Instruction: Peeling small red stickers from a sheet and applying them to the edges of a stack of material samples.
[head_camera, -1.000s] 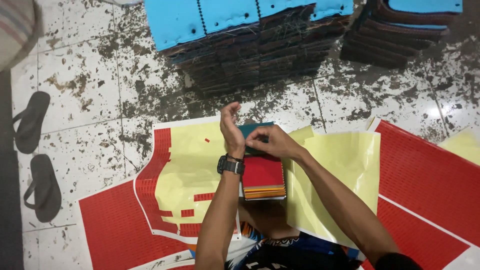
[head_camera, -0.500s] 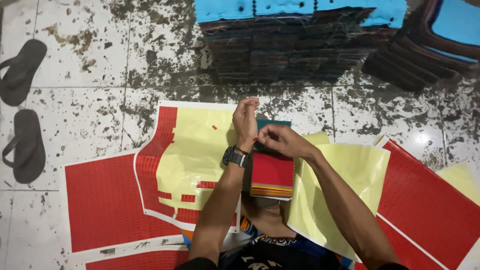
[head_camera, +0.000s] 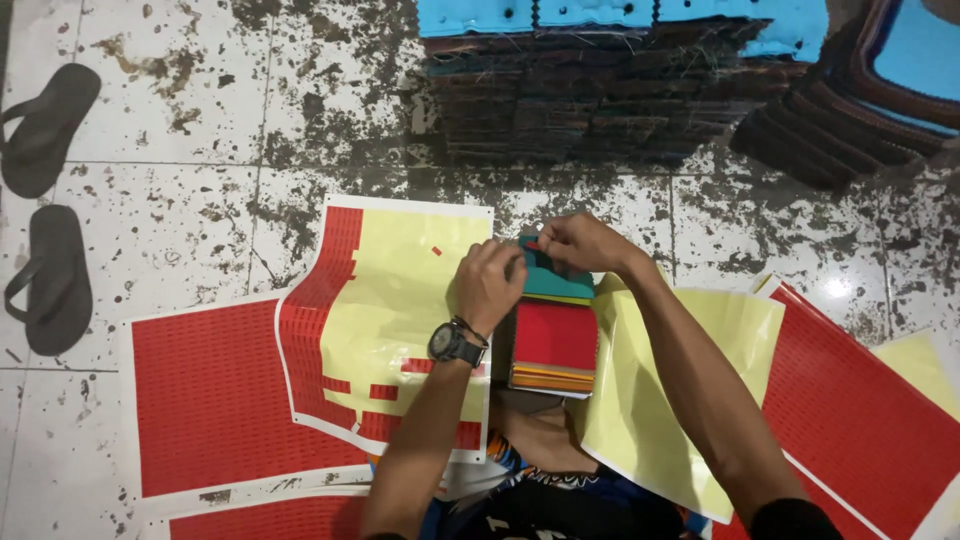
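A stack of coloured flat pieces (head_camera: 553, 345), red on top with a teal piece at its far end, rests on my lap. My left hand (head_camera: 490, 283), with a black watch on the wrist, grips the teal end from the left. My right hand (head_camera: 578, 241) pinches a small red sticker at the top edge of the teal piece. A yellow backing sheet with a few red stickers left on it (head_camera: 395, 300) lies just left of the stack.
Full red sticker sheets (head_camera: 205, 395) lie on the dirty tiled floor at left, another (head_camera: 850, 410) at right, a peeled yellow sheet (head_camera: 650, 390) under my right arm. Tall stacks of dark pieces with blue tops (head_camera: 610, 85) stand ahead. Two black sandals (head_camera: 50, 200) lie far left.
The view has shifted slightly. My left hand has closed onto the teal end of the stack, and my right hand has moved to its top edge with a small red sticker.
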